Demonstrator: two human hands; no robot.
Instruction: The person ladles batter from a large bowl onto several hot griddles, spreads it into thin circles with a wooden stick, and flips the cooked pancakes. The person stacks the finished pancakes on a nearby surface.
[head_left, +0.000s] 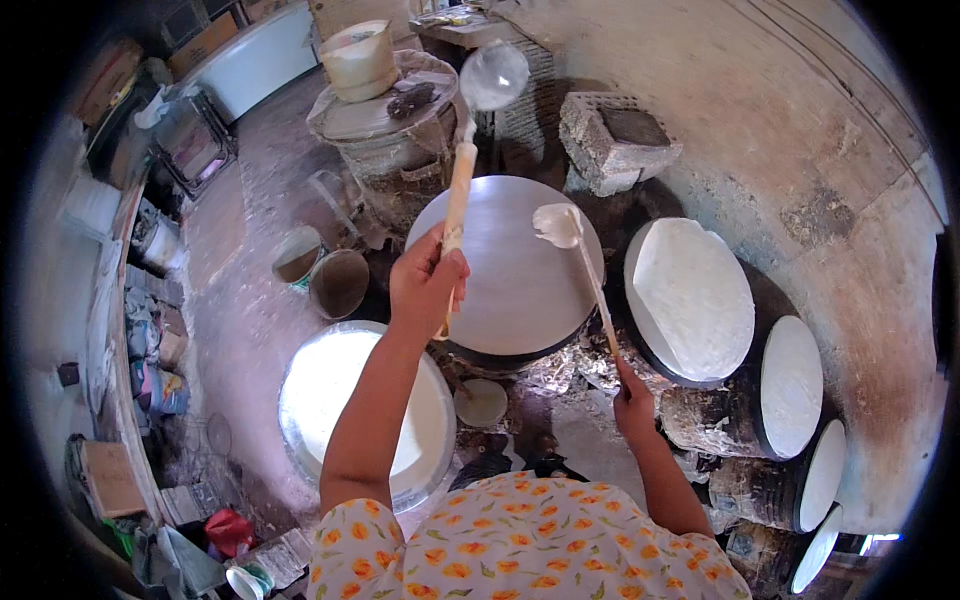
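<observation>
My left hand (429, 283) grips the pale wooden handle of a ladle (495, 75), whose round metal bowl is raised beyond the far rim of a round griddle (502, 285). The griddle's smooth grey top shows no sheet on it. In my right hand (635, 401) is a thin wooden stick (596, 289). The stick's rounded white head (556, 225) is over the right side of the griddle; whether it touches the surface I cannot tell. At my left stands a wide metal basin (444, 450) of white liquid batter (330, 397).
Along the right wall, a round griddle carries a white flatbread sheet (694, 300) with one edge lifted; several more white-topped griddles (791, 386) follow. A small bowl (481, 403) sits near my feet. Two buckets (339, 283) stand left, and a covered drum (382, 150) behind holds a tub (360, 64).
</observation>
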